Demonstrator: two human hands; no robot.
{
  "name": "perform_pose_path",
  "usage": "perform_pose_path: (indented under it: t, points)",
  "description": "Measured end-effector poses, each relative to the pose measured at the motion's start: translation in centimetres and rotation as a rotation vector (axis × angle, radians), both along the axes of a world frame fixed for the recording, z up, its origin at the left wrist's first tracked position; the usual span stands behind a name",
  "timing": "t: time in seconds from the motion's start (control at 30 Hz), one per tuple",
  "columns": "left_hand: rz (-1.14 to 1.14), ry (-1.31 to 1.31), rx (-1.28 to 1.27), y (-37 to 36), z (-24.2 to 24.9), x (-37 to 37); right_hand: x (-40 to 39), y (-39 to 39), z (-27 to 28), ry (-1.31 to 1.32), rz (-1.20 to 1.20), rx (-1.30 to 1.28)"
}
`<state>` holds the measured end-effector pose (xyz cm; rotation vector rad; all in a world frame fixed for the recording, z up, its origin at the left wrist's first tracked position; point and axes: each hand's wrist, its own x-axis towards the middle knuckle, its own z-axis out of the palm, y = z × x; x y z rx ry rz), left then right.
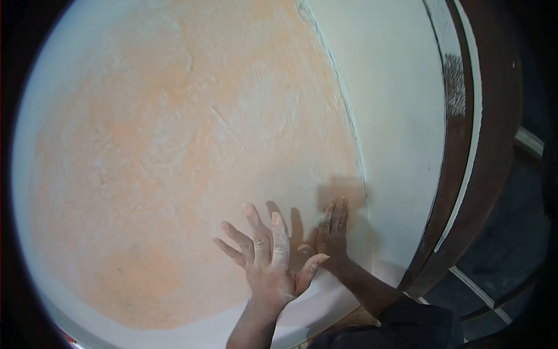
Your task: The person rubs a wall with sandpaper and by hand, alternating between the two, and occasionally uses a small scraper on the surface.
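A broad pale surface with a peach-orange patch [168, 116] fills most of the head view; the patch is streaked and smeared with white. My left hand [264, 256] is raised over its lower part, fingers spread wide and dusted with white powder, holding nothing that shows. To its right, my right hand [333, 224] lies flat with its fingers stretched out side by side, close to the patch's right border. Shadows of the fingers fall on the patch just beyond both hands. The right thumb is partly hidden behind the left one.
A thin, ragged line separates the patch from a smooth cream strip [401, 116] on the right. Past that runs a curved dark brown border [494, 116] with a white stripe and a rough grey patch [454, 84]. Dark floor with pale bars [474, 287] lies at lower right.
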<state>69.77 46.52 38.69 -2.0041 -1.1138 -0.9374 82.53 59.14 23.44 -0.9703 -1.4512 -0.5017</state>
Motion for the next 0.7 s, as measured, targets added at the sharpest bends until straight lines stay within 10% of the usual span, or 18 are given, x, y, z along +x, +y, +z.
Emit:
perform_pose_path:
  t: [0.23, 0.47, 0.6, 0.7]
  points:
    - [-0.105, -0.103, -0.076, -0.5, -0.8, 0.1, 6.5, 3.2, 15.9, -0.017, 0.001, 0.105]
    - [-0.300, -0.386, -0.037, 0.4, -1.0, -1.0, 1.7, 0.3, 0.2, -0.074, 0.081, -0.146]
    - [-0.273, -0.303, -0.032, -0.5, -1.2, -3.5, 3.0, 2.1, 8.0, 0.056, 0.147, 0.008]
    - [-0.411, -0.519, 0.038, -0.7, -2.4, -4.4, 3.8, 5.9, 26.2, -0.072, 0.045, 0.402]
